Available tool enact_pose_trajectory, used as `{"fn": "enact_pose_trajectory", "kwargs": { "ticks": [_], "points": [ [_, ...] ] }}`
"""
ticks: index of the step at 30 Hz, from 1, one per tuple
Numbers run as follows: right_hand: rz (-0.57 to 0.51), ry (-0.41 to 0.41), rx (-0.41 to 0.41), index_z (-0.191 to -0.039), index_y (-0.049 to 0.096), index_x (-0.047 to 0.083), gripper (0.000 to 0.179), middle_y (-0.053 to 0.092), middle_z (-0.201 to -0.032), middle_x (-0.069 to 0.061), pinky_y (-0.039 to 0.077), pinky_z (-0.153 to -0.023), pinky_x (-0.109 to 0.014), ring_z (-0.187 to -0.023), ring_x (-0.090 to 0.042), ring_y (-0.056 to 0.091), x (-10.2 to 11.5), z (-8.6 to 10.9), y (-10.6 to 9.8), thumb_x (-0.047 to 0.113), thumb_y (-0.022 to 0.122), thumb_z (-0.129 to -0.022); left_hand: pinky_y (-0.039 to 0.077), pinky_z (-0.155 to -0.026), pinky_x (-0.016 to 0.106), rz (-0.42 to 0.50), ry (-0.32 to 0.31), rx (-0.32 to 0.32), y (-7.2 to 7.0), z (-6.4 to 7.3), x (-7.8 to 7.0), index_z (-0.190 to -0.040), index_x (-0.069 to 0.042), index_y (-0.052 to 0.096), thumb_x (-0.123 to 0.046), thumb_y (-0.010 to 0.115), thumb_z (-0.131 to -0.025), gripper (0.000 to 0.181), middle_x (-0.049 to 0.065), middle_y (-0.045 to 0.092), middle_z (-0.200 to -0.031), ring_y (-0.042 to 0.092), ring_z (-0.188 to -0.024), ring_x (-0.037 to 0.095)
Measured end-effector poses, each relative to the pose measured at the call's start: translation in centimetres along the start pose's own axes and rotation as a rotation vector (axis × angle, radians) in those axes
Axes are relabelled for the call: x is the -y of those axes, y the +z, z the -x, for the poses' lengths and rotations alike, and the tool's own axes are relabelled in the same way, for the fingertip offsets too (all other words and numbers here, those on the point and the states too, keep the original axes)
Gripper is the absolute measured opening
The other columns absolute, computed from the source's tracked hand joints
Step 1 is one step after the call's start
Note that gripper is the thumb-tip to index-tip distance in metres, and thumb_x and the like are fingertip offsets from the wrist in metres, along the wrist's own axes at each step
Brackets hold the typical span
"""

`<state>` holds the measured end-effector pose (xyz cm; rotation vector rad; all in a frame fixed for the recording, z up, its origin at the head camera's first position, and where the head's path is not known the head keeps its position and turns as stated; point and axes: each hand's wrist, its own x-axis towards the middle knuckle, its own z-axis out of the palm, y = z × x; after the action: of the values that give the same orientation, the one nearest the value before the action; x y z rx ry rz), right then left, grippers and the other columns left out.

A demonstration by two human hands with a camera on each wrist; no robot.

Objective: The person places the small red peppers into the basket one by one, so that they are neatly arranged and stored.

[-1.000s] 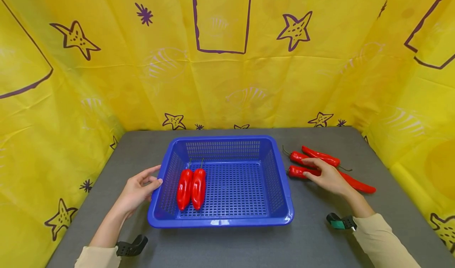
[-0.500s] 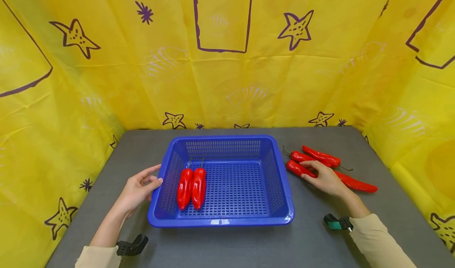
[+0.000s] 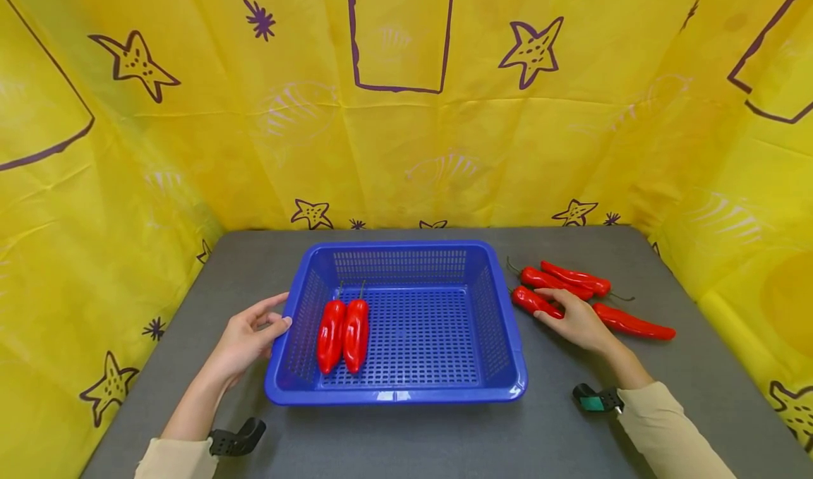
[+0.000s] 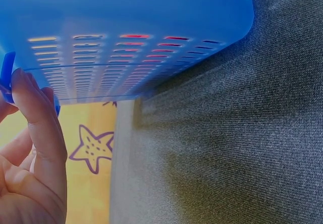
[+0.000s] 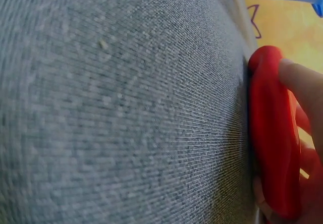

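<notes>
My left hand (image 3: pixel 244 338) pinches the left rim of a blue plastic basket (image 3: pixel 394 396), thumb on the rim; the basket's slotted wall (image 4: pixel 101 47) fills the top of the left wrist view. Inside, at its left, two red chili peppers lie side by side, a left one (image 3: pixel 329 338) and a right one (image 3: pixel 356 336). Right of the basket, my right hand (image 3: pixel 581 322) grips another red chili pepper (image 3: pixel 532 300), partly covered by the fingers. In the right wrist view this held pepper (image 5: pixel 272 128) lies low, close to the grey cloth.
Just beyond the right hand lie two more red chili peppers, one nearer (image 3: pixel 549 280) and one farther (image 3: pixel 581 279). A third loose pepper (image 3: pixel 638 324) lies to the hand's right. Yellow patterned cloth (image 3: pixel 406 154) hangs around the grey tabletop (image 3: pixel 444 440).
My right hand has shifted slightly left, and the pepper under its fingers has turned, its stem end swinging away from me. The left hand and basket stay put.
</notes>
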<state>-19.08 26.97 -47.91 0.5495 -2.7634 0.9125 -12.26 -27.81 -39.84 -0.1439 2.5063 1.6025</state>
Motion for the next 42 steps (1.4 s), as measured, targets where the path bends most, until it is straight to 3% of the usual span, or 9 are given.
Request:
{"fn": "enact_pose_trajectory", "kwargs": {
  "ticks": [9,25,38,42],
  "points": [
    [-0.002,0.018,0.031,-0.118,0.059,0.004,0.042,0.060,-0.117,-0.018,0.039,-0.092,-0.054,-0.109,-0.036,0.054,-0.1,-0.2,-0.1,0.023,0.070,-0.082,0.054,-0.057,0.033,0.012,0.002,-0.001,0.0,-0.1,-0.1,-0.139,-0.012,0.039,-0.029,0.064,-0.087,0.060,0.014,0.062,-0.094,0.059,-0.064,0.018],
    [-0.004,-0.018,-0.013,-0.115,0.061,0.005,0.040,0.063,-0.113,-0.016,0.040,-0.090,-0.050,-0.106,-0.033,0.056,0.7,-0.4,-0.6,0.018,0.072,-0.079,0.054,-0.059,0.034,-0.008,0.002,0.000,0.0,0.0,0.0,-0.139,-0.011,0.038,-0.031,0.063,-0.087,0.061,0.013,0.061,-0.093,0.060,-0.066,0.019],
    [0.015,-0.016,-0.014,-0.120,0.058,0.004,0.044,0.059,-0.116,-0.020,0.040,-0.090,-0.054,-0.106,-0.037,0.053,1.6,-1.3,-2.1,0.017,0.072,-0.079,0.054,-0.060,0.035,-0.011,-0.009,-0.006,0.1,0.1,0.0,-0.139,-0.012,0.039,-0.032,0.064,-0.086,0.062,0.014,0.061,-0.094,0.060,-0.066,0.020],
    [0.043,-0.032,-0.031,-0.118,0.058,0.003,0.044,0.061,-0.111,-0.020,0.045,-0.083,-0.050,-0.097,-0.034,0.055,2.0,-1.7,-2.7,0.015,0.072,-0.079,0.053,-0.059,0.035,-0.016,-0.005,-0.006,0.1,0.0,0.0,-0.139,-0.012,0.039,-0.031,0.064,-0.087,0.061,0.014,0.061,-0.093,0.059,-0.065,0.019]
  ]
}}
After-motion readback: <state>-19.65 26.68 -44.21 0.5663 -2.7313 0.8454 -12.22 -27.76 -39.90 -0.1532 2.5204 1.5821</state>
